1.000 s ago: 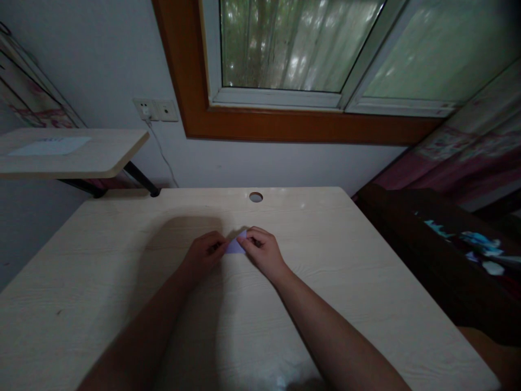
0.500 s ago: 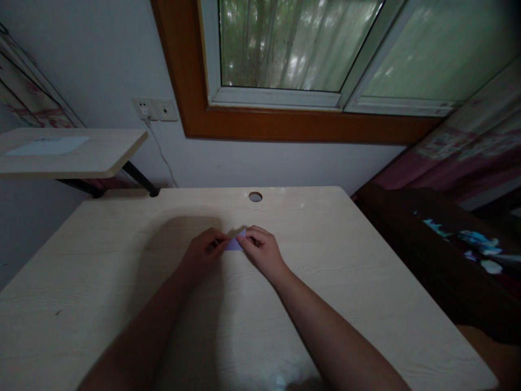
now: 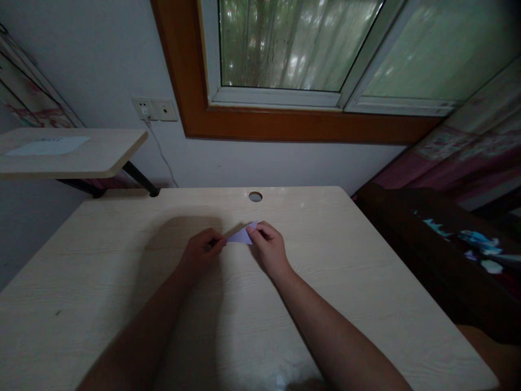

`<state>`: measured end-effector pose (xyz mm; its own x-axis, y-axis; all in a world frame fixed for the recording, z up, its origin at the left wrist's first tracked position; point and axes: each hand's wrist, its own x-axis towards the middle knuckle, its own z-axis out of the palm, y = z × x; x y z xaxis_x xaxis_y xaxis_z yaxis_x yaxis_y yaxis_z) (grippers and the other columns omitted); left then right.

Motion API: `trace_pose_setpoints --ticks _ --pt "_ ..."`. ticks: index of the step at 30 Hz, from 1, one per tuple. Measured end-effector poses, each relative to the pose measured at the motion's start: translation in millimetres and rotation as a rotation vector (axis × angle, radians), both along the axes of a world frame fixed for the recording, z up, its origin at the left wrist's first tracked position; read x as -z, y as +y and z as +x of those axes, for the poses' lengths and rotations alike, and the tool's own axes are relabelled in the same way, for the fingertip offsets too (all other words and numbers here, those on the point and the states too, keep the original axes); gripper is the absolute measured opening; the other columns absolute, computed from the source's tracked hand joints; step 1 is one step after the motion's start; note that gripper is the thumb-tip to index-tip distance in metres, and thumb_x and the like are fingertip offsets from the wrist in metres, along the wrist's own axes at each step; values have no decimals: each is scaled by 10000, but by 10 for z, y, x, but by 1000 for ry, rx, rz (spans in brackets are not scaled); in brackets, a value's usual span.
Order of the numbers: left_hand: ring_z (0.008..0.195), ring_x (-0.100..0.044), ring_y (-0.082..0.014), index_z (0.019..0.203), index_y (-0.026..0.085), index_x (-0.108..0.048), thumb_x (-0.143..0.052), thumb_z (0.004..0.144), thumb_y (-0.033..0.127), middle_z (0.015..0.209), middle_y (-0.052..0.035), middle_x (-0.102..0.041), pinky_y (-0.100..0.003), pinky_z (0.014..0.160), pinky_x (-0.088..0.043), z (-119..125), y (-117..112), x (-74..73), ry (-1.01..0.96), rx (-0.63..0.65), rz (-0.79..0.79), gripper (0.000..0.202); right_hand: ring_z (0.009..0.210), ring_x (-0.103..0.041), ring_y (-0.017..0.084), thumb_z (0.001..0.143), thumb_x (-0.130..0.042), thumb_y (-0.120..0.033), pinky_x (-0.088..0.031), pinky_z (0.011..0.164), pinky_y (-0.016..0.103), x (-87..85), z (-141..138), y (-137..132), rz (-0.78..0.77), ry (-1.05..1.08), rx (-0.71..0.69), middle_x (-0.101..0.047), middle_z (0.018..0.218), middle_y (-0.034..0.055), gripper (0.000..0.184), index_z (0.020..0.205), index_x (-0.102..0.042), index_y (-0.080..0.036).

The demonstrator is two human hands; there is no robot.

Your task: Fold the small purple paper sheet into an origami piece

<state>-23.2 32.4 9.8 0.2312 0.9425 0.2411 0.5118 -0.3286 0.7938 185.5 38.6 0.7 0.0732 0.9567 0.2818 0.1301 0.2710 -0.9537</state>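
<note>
A small folded piece of purple paper (image 3: 240,236), roughly triangular, is stretched between my two hands near the far middle of the desk. Its narrow left tip is pinched by my left hand (image 3: 202,248), whose fingers are closed. On the other side my right hand (image 3: 268,245) grips the wider end, thumb on top, with the fingers behind the paper partly hidden. The folds are too small to make out.
The pale wooden desk (image 3: 285,326) has a round cable hole (image 3: 255,196) by its back edge. A raised shelf (image 3: 101,157) with a sheet of paper (image 3: 49,145) stands at the left. Behind are a wall socket (image 3: 154,109) with a cable and a window.
My right hand has moved a little to the right and away from me, and more of the purple paper shows between the hands. My left hand has shifted only slightly left.
</note>
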Motion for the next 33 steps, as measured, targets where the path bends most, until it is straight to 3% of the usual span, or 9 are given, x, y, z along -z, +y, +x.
trace_pose_setpoints --ticks 5,8,11,16,20,24,27,33 --pt "715 -594 -141 787 181 -635 -563 878 299 769 -14 -646 -243 659 -465 3 12 -8 -36 -83 -19 165 660 -487 148 853 -637 -419 -400 622 262 42 13 35 -61 107 84 -522 676 -10 276 694 -629 -193" --pt "795 -614 -152 862 189 -645 -548 898 316 860 -29 -656 -258 722 -490 9 7 -19 -79 -85 3 163 670 -498 146 858 -645 -388 -404 638 267 23 0 27 -40 77 20 -537 691 -5 246 709 -656 -193" --pt "832 -619 -153 950 199 -654 -568 897 342 934 -37 -658 -261 746 -499 18 4 -6 -79 -5 18 175 698 -533 154 864 -649 -364 -421 660 278 -23 -20 0 16 1 -68 -592 741 15 196 772 -707 -200" --pt "738 -590 -139 860 195 -656 -549 916 397 820 -16 -645 -251 692 -458 17 3 15 84 162 28 235 701 -559 161 861 -656 -363 -431 643 281 -80 -47 -30 37 -106 -184 -613 740 27 189 769 -721 -212" --pt "702 -569 -137 836 182 -633 -486 946 387 762 -10 -624 -253 675 -431 15 -18 -12 116 119 10 275 675 -532 149 838 -677 -340 -411 599 268 -70 -49 -26 51 -102 -194 -574 718 16 216 671 -668 -204" --pt "638 -517 -126 761 171 -604 -497 929 373 693 3 -573 -245 617 -392 15 -33 -14 150 124 46 283 675 -533 144 833 -675 -309 -419 607 270 -52 -45 -25 55 -87 -169 -610 776 21 104 808 -712 -215" --pt "618 -500 -122 739 169 -602 -504 916 350 675 4 -560 -240 595 -378 14 -33 5 175 154 62 271 667 -541 142 825 -678 -289 -423 600 268 -40 -52 -29 73 -109 -175 -628 777 23 82 807 -716 -218" --pt "710 -567 -144 821 176 -628 -512 920 347 765 -25 -619 -257 673 -427 11 -13 49 149 134 78 229 770 -611 169 843 -667 -269 -461 686 294 -27 -80 -29 171 -224 -268 -674 800 35 76 806 -721 -232"
